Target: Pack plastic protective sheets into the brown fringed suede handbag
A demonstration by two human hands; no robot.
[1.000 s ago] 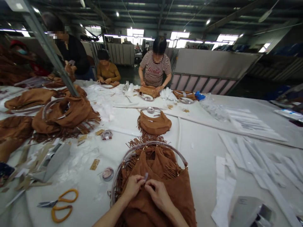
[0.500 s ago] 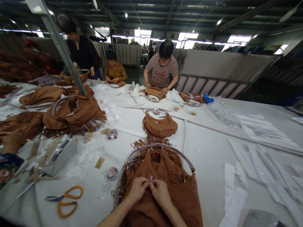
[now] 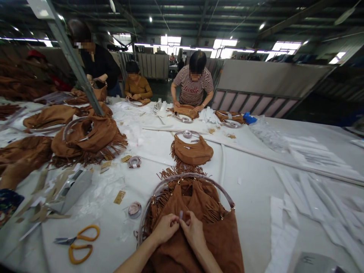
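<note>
Bag [image 3: 218, 235], brown and fringed, toward the worktop's [image 3: 253, 163] near edge, with an already pale-wrapped handle [image 3: 196, 174]. Small pale strip [image 3: 181, 215] at the bag's front, pinched between the fingertips of left hand [image 3: 166, 228] and right hand [image 3: 193, 230]; handling of that strip apparently unfinished, work left after it impossible to tell. Scissors [image 3: 75, 239] left of the bag, near the same edge, seemingly out of use.

white table [image 3: 247, 159], on it brown fringed bags [image 3: 218, 242], orange-handled scissors [image 3: 73, 240], tan tags [image 3: 120, 197], long white strips [image 3: 280, 239]
</note>
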